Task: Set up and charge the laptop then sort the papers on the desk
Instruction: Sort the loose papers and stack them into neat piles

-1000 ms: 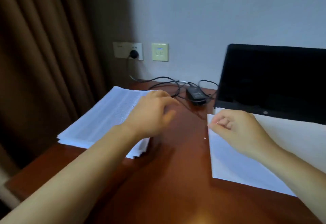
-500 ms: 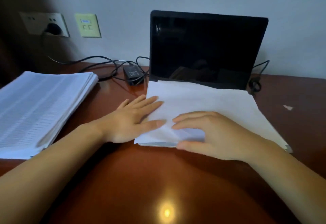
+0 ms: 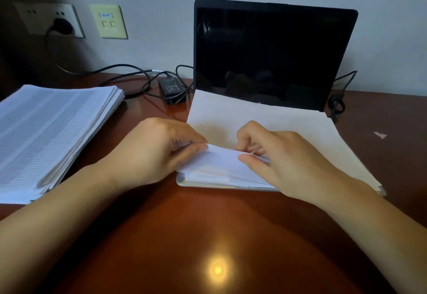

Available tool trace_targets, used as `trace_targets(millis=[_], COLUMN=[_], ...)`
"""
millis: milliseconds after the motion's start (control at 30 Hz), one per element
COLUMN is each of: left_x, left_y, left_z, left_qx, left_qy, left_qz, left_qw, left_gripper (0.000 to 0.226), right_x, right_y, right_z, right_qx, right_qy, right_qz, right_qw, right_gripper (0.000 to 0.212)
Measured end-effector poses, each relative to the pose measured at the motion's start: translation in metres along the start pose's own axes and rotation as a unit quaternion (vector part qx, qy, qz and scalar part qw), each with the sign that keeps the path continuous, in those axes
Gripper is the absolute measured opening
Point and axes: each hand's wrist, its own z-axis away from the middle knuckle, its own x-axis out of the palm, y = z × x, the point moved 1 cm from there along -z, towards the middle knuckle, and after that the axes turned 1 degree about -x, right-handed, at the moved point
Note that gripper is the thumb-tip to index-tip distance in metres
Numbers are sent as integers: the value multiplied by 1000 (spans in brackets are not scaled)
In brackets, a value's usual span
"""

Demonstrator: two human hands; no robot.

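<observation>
Left hand [image 3: 150,152] and right hand [image 3: 288,159] both pinch the sheets [image 3: 219,160] on the laptop [image 3: 272,51], maybe only the top few, so lift slow and level.

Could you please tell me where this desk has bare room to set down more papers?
The widest bare patch is the desk in front, between the forearms. Another lies right of the laptop, beside a small scrap. Crowded: printed stack at left, adapter and cables behind, sheets on the laptop pinched by left hand and right hand.
</observation>
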Motion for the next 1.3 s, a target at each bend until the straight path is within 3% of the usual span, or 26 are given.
trace_targets(millis=[133, 233, 333, 433, 533, 700, 1000, 1300], left_x=[-1, 2, 0, -9, -14, -13, -7, -8], left_y=[-2, -1, 2, 11, 19, 23, 17, 15], left_z=[0, -1, -2, -4, -3, 2, -1, -2], left_qx=[-27, -27, -6, 62, 108, 89, 97, 100], left_qy=[43, 56, 61, 45, 11, -83, -26, -7], left_qz=[-17, -23, -31, -85, -90, -48, -101, -72], left_qw=[999, 998, 998, 993, 990, 991, 990, 992], left_gripper=[19, 17, 18, 17, 19, 28, 25, 16], right_x=[-3, 1, -1, -4, -2, -1, -1, 2], right_y=[-5, -8, -10, -10, -12, -13, -11, -3], right_z=[0, 2, 1, -1, -2, 2, 2, 3], right_qx=[-30, -51, 15, 21, 8, -25, -22, -4], right_qy=[-46, -60, -126, -144, -150, -152, -77, -50], right_qz=[72, 86, 90, 111, 118, 118, 53, 1], right_qw=[996, 993, 988, 983, 982, 981, 995, 999], right_gripper=[44, 21, 51, 61, 56, 42, 36, 29])
